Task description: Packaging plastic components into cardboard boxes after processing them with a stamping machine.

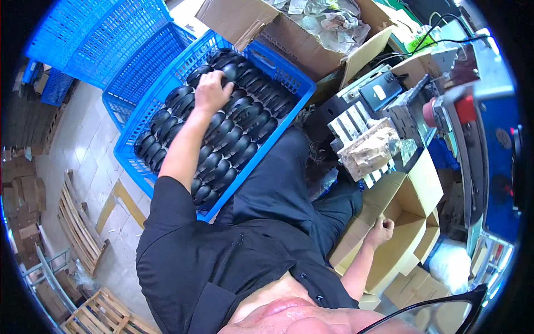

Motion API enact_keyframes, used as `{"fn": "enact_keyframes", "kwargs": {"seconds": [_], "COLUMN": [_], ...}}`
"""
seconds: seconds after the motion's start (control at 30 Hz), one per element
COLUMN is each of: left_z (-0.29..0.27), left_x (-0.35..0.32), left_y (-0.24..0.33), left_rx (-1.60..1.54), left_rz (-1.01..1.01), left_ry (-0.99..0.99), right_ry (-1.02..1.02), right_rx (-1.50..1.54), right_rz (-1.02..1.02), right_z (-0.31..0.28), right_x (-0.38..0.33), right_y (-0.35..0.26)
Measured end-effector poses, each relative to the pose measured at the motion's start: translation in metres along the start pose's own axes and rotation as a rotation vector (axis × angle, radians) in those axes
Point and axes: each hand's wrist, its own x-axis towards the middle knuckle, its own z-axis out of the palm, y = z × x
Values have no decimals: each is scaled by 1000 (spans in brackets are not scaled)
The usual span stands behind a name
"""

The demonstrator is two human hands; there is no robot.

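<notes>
Rows of black, curved, glossy parts (222,131) fill a blue plastic crate (125,153) at the left of my legs. My left hand (212,93) reaches over the far part of these rows. Its fingers and thumb close on one black curved part (230,71), whose rounded end shows beside the fingertips. My right hand (381,232) is curled into a loose fist, and nothing shows in it. It hovers by the near side of an opened cardboard box (397,245) at my right.
More blue crates (139,72) stand beyond the filled one. A cardboard box (300,47) with crumpled wrapping sits at the far side. Right of my knees is a machine with a metal fixture (356,125) and cables. Wooden slats (80,222) and a pallet (103,314) lie on the left floor.
</notes>
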Motion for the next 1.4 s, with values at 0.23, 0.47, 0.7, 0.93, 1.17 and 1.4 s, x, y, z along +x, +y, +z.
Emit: {"fn": "enact_keyframes", "kwargs": {"seconds": [0.23,0.47,0.7,0.93,1.17,1.4], "left_z": [55,78,110,89,6,-76], "left_x": [74,120,115,52,-31,-111], "left_y": [-61,-61,-92,-56,58,181], "left_rx": [117,192,64,-16,-344,-558], "left_rz": [-223,-257,-131,163,8,211], "left_ry": [-240,-420,-301,-124,-123,-291], "right_ry": [-259,-223,-265,-389,-354,-183], "right_rx": [-48,-264,-82,-688,-567,-276], "right_rz": [206,144,22,404,392,353], "right_z": [29,36,36,2,-19,-135], "right_x": [-2,-9,-7,-37,-75,-42], "right_y": [26,60,29,35,35,10]}}
